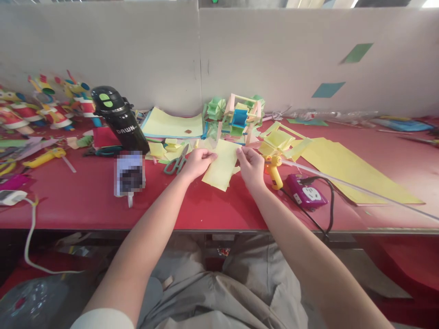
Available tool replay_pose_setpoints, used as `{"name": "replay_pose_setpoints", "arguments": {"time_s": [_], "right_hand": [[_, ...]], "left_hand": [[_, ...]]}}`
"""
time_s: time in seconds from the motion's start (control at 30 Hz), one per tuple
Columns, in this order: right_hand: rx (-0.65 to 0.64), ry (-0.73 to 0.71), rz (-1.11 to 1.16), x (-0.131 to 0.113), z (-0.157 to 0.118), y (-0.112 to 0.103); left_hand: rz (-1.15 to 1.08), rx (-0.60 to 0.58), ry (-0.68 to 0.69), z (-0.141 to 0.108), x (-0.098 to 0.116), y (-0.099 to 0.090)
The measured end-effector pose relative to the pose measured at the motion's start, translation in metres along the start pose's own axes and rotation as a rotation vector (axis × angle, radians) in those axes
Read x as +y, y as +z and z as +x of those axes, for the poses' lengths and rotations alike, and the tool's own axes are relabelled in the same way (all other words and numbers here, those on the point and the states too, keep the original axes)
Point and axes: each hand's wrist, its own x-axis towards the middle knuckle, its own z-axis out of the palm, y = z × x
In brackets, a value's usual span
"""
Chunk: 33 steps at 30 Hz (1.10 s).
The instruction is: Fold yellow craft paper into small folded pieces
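Observation:
A pale yellow rectangle of paper (222,165) is held up over the red table, tilted slightly. My left hand (199,163) pinches its left edge between thumb and fingers. On the opposite edge, my right hand (252,165) grips it the same way. Green-handled scissors (175,165) lie just left of my left hand. Close to my right hand rests a yellow hot glue gun (273,171) with a long clear glue stick. Behind the paper stands a paper wheel model (240,118) with a blue piece at its middle, among yellow paper scraps.
A black bottle (120,119) and a phone-like blurred device (129,173) are at left. Paper figures (53,107) crowd the far left, near a second yellow glue gun (44,157). A purple power socket (307,193) with a black cord and yellow sheets (353,171) lie right.

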Motion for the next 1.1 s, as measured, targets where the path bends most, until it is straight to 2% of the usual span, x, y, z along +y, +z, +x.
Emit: {"name": "replay_pose_setpoints", "arguments": {"time_s": [0.2, 0.33, 0.47, 0.73, 0.83, 1.0, 1.1], "right_hand": [[-0.013, 0.003, -0.005, 0.000, 0.000, 0.000], [-0.055, 0.010, 0.011, 0.004, 0.000, 0.000], [-0.143, 0.016, -0.001, 0.007, 0.000, 0.001], [-0.188, 0.029, 0.004, 0.004, -0.001, 0.001], [-0.206, 0.033, -0.004, 0.002, -0.002, 0.002], [-0.222, 0.038, 0.003, -0.001, -0.003, 0.003], [-0.222, 0.047, -0.004, -0.001, -0.003, 0.003]], "left_hand": [[0.097, 0.012, -0.021, -0.002, 0.005, 0.001], [-0.004, -0.042, 0.050, -0.002, 0.006, 0.001], [0.000, 0.055, 0.095, -0.003, 0.008, 0.000], [0.033, 0.171, 0.105, -0.006, 0.011, -0.001], [0.019, 0.175, 0.128, -0.002, 0.007, 0.000], [-0.112, 0.118, 0.144, 0.003, -0.001, 0.001], [-0.089, 0.154, 0.137, 0.002, 0.001, 0.001]]}}
